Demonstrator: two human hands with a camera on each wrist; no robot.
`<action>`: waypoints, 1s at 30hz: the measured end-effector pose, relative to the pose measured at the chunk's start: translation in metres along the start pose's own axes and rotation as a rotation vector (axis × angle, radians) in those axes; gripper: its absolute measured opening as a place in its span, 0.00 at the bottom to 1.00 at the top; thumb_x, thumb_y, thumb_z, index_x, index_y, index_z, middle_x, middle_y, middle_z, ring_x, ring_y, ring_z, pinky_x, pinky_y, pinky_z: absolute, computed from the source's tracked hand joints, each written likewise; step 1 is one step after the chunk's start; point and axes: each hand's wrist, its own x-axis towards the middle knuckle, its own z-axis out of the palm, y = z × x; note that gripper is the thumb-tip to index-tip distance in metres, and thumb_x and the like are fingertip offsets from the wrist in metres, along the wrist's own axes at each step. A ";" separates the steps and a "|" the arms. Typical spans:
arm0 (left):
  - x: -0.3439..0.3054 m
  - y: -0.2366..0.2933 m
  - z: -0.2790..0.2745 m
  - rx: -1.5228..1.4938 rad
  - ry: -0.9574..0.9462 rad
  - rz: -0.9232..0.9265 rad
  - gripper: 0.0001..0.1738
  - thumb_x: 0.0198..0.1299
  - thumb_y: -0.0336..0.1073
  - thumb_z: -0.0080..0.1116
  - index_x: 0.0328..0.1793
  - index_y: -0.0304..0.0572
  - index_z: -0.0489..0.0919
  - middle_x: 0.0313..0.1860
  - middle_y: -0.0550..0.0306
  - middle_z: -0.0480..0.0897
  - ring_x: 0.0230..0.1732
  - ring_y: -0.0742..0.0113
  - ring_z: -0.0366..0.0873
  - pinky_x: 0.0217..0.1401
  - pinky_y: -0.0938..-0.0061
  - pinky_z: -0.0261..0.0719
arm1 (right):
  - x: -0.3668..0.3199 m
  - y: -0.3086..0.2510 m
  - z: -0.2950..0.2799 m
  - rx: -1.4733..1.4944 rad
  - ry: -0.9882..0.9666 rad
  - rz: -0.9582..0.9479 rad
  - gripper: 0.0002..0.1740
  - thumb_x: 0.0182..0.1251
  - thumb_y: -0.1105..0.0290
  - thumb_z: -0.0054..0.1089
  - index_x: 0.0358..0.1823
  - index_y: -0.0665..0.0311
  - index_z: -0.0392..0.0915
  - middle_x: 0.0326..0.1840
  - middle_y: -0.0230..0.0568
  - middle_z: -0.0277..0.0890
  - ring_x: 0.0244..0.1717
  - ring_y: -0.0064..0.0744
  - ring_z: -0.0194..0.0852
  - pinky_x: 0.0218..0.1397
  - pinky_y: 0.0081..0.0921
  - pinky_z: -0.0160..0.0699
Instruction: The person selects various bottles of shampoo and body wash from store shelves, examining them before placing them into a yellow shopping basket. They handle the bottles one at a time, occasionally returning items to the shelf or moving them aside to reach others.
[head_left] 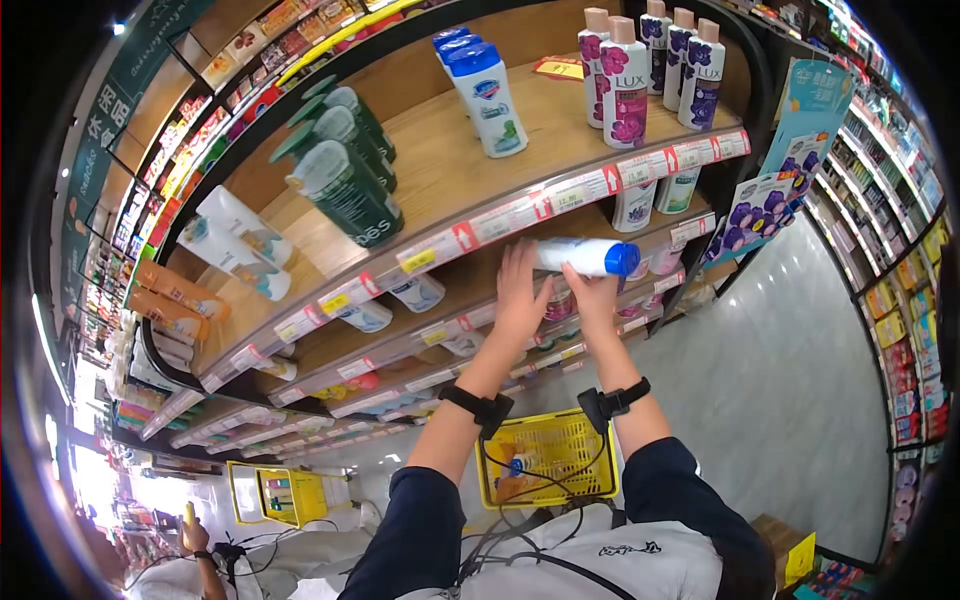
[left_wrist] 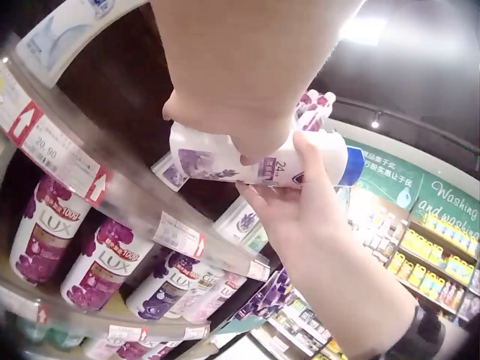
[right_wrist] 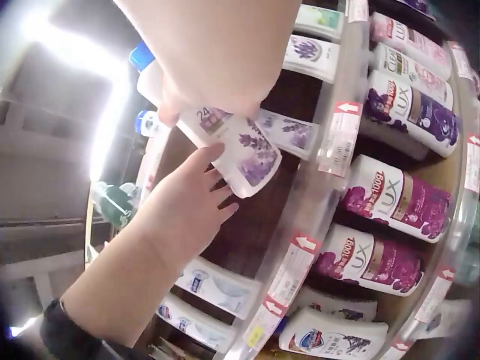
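A white body wash bottle (head_left: 585,256) with a blue cap and lavender print lies on its side in front of the shelf, between both hands. My right hand (head_left: 595,300) grips it near the cap, with fingers round the body in the left wrist view. My left hand (head_left: 520,300) is at the base end, fingers spread and mostly straight. In the right wrist view its thumb lies across the lavender print (right_wrist: 255,161), while the other fingers fan out beside the base. My forearms cover part of the bottle in both wrist views.
Curved shelves carry LUX bottles (head_left: 626,85), white blue-capped bottles (head_left: 490,100) and green pump bottles (head_left: 350,190). Price labels line the shelf edge (head_left: 550,200). Below my arms stands a yellow basket (head_left: 487,480) with items inside. Another person with a yellow basket (head_left: 300,495) is at lower left.
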 end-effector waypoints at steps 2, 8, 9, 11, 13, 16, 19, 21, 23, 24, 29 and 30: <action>0.006 -0.010 0.007 0.026 -0.033 -0.023 0.37 0.53 0.36 0.55 0.69 0.39 0.55 0.69 0.42 0.54 0.71 0.43 0.46 0.70 0.55 0.48 | 0.017 0.003 0.006 0.040 0.087 0.018 0.34 0.47 0.76 0.69 0.54 0.72 0.59 0.53 0.47 0.66 0.55 0.34 0.66 0.57 0.27 0.67; 0.030 -0.031 0.014 -0.087 -0.067 -0.004 0.43 0.50 0.36 0.57 0.71 0.37 0.50 0.70 0.39 0.51 0.72 0.44 0.41 0.72 0.59 0.43 | 0.087 0.035 0.015 -0.013 0.026 0.043 0.39 0.44 0.74 0.69 0.57 0.71 0.56 0.54 0.48 0.66 0.53 0.33 0.66 0.55 0.28 0.67; 0.033 -0.032 0.018 -0.122 -0.063 0.008 0.44 0.50 0.36 0.57 0.71 0.37 0.49 0.70 0.38 0.50 0.73 0.44 0.41 0.72 0.59 0.42 | 0.098 0.035 0.016 -0.106 0.026 0.047 0.38 0.44 0.74 0.69 0.57 0.71 0.56 0.52 0.48 0.68 0.52 0.33 0.67 0.54 0.28 0.68; 0.034 -0.032 0.028 -0.188 -0.063 -0.013 0.46 0.49 0.36 0.58 0.71 0.36 0.46 0.70 0.36 0.51 0.73 0.44 0.42 0.72 0.59 0.43 | 0.107 0.042 0.024 -0.106 0.073 -0.098 0.33 0.45 0.70 0.66 0.53 0.71 0.61 0.44 0.50 0.73 0.48 0.40 0.72 0.49 0.29 0.70; 0.039 -0.026 0.038 -0.252 -0.063 -0.070 0.47 0.49 0.36 0.58 0.72 0.35 0.44 0.70 0.35 0.51 0.72 0.45 0.44 0.71 0.60 0.46 | 0.117 0.039 0.028 -0.366 -0.034 -0.181 0.30 0.45 0.68 0.66 0.50 0.71 0.65 0.44 0.51 0.72 0.47 0.45 0.71 0.50 0.32 0.69; 0.046 -0.013 0.045 -0.440 -0.131 -0.173 0.51 0.49 0.40 0.60 0.72 0.34 0.40 0.69 0.33 0.52 0.70 0.42 0.49 0.70 0.62 0.50 | 0.116 0.037 0.034 -0.541 -0.135 -0.347 0.28 0.44 0.66 0.68 0.46 0.71 0.69 0.46 0.52 0.72 0.48 0.52 0.69 0.51 0.37 0.67; 0.049 -0.037 0.075 -0.351 -0.127 -0.119 0.54 0.47 0.44 0.61 0.72 0.33 0.39 0.69 0.33 0.52 0.69 0.41 0.51 0.68 0.62 0.54 | 0.117 0.044 0.032 -0.635 -0.092 -0.495 0.21 0.45 0.66 0.66 0.39 0.70 0.72 0.38 0.48 0.74 0.43 0.47 0.71 0.47 0.36 0.68; 0.051 -0.040 0.072 -0.434 -0.207 -0.192 0.54 0.47 0.49 0.61 0.72 0.33 0.41 0.69 0.33 0.53 0.70 0.45 0.50 0.69 0.63 0.52 | 0.115 0.044 0.030 -0.626 -0.058 -0.529 0.17 0.45 0.69 0.66 0.36 0.70 0.73 0.34 0.47 0.75 0.40 0.44 0.73 0.45 0.35 0.69; 0.051 -0.039 0.063 -0.360 -0.247 -0.220 0.52 0.48 0.50 0.61 0.71 0.33 0.44 0.68 0.34 0.54 0.70 0.46 0.50 0.69 0.63 0.51 | 0.114 0.047 0.025 -0.674 -0.099 -0.515 0.16 0.45 0.70 0.65 0.36 0.70 0.74 0.35 0.48 0.75 0.40 0.45 0.73 0.45 0.35 0.70; 0.051 -0.039 0.062 -0.251 -0.245 -0.206 0.50 0.49 0.48 0.60 0.71 0.34 0.46 0.68 0.34 0.55 0.70 0.46 0.51 0.69 0.62 0.52 | 0.117 0.049 0.021 -0.699 -0.122 -0.511 0.16 0.45 0.71 0.65 0.36 0.70 0.74 0.35 0.48 0.75 0.40 0.45 0.73 0.45 0.36 0.70; 0.011 -0.005 0.033 -0.203 0.074 -0.133 0.25 0.51 0.29 0.53 0.59 0.36 0.66 0.53 0.41 0.71 0.57 0.50 0.67 0.60 0.62 0.64 | 0.121 0.043 0.019 -0.810 -0.152 -0.635 0.18 0.48 0.67 0.64 0.39 0.70 0.75 0.39 0.53 0.75 0.44 0.51 0.72 0.47 0.37 0.70; -0.010 0.000 0.027 -0.324 0.067 -0.213 0.22 0.52 0.28 0.51 0.56 0.36 0.69 0.50 0.43 0.74 0.54 0.53 0.70 0.58 0.64 0.67 | 0.123 0.046 0.015 -0.786 -0.214 -0.559 0.19 0.47 0.67 0.66 0.39 0.70 0.74 0.39 0.52 0.76 0.44 0.51 0.72 0.48 0.36 0.69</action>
